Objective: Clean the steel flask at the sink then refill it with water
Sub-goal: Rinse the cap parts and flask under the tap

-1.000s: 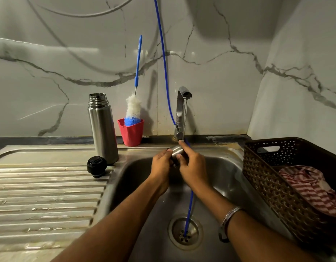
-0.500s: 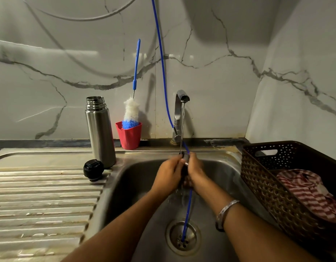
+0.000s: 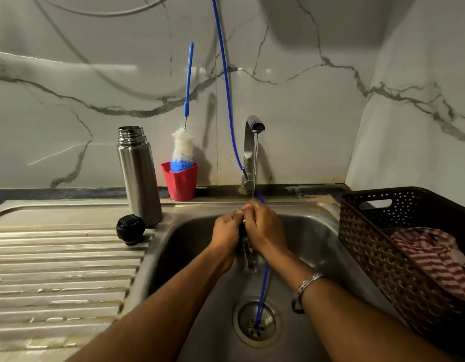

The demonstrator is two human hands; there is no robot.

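Note:
The open steel flask (image 3: 138, 176) stands upright on the counter left of the sink (image 3: 317, 239). Its black stopper (image 3: 130, 229) lies beside its base. Over the basin, my left hand (image 3: 226, 235) and my right hand (image 3: 265, 228) are pressed together, fingers curled round a small steel cap (image 3: 243, 226) that is almost wholly hidden between them. A thin stream of water (image 3: 255, 165) runs from the tap (image 3: 249, 155) onto my fingers and drips off below them.
A blue-handled bottle brush (image 3: 183, 150) stands in a red cup (image 3: 180, 185) behind the flask. A blue hose (image 3: 227, 82) hangs down into the drain (image 3: 256, 322). A brown basket (image 3: 369, 252) holding a striped cloth (image 3: 435, 257) sits on the right. The ribbed drainboard (image 3: 56, 270) lies left.
The water has started running from the tap. My hands have closed tighter round the cap, which showed plainly a second ago, and now sit under the stream.

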